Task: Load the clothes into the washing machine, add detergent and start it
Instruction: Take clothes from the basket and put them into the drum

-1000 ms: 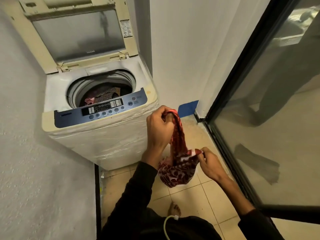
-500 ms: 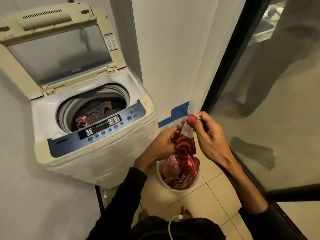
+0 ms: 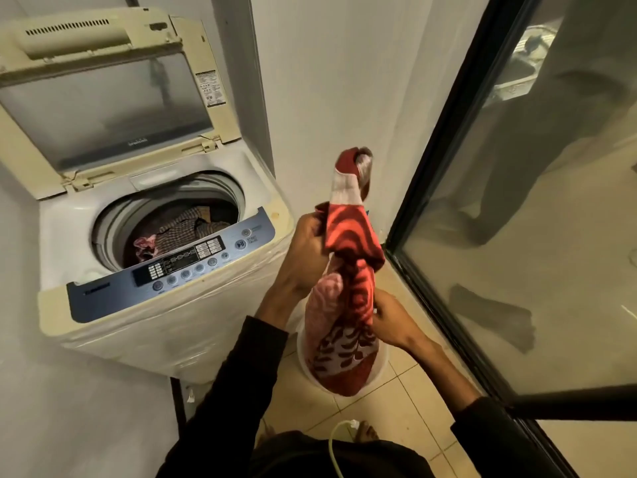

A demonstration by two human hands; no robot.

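A top-loading washing machine (image 3: 113,326) stands at the left with its lid (image 3: 103,105) raised. Checked and pink clothes (image 3: 179,232) lie inside the drum. To the right of the machine I hold a red and white patterned cloth (image 3: 348,267) upright in the air. My left hand (image 3: 306,250) grips the cloth near its middle. My right hand (image 3: 389,322) pinches its edge lower down. The cloth's bottom end hangs over a white bucket (image 3: 379,367) on the floor.
The blue control panel (image 3: 172,270) runs along the machine's front edge. A white wall corner rises behind it. A dark-framed glass door (image 3: 517,236) closes off the right side. Beige tiles (image 3: 406,408) cover the narrow floor, where my bare foot (image 3: 367,432) shows.
The cloth has come up higher out of the bucket. My right hand dropped from the cloth's top end to its lower edge, and my left hand rose with it.
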